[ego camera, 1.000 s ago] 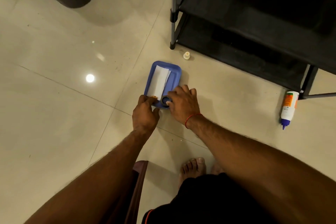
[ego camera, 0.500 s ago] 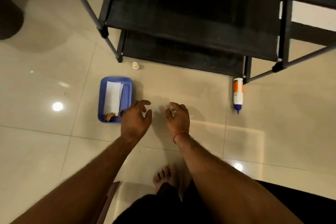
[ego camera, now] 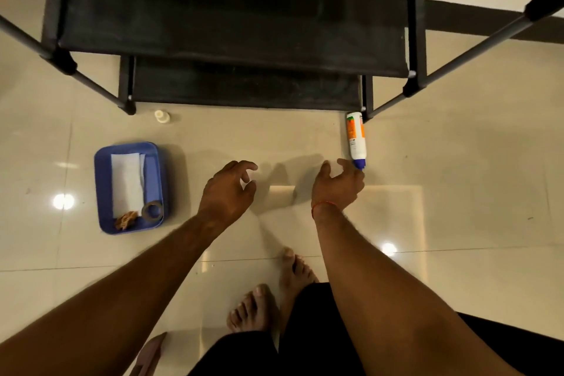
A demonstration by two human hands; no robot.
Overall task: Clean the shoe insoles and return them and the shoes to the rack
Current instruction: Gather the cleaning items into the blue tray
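Rack (ego camera: 232,40) cropped, bottle (ego camera: 356,139) tip behind right hand (ego camera: 337,189)

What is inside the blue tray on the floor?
In the blue tray lie a folded white paper sheet, a brown crumpled wad at its near end and a small dark ring beside that. Anything beneath the paper is covered.

Person: forearms (ego camera: 122,290) bare, thin red thread band (ego camera: 321,204) round right wrist, black garment (ego camera: 244,354) over legs, feet (ego camera: 254,308) bare.

Head-worn wide view, facing steeply down, floor (ego camera: 457,162) below, rack (ego camera: 232,24) ahead at top
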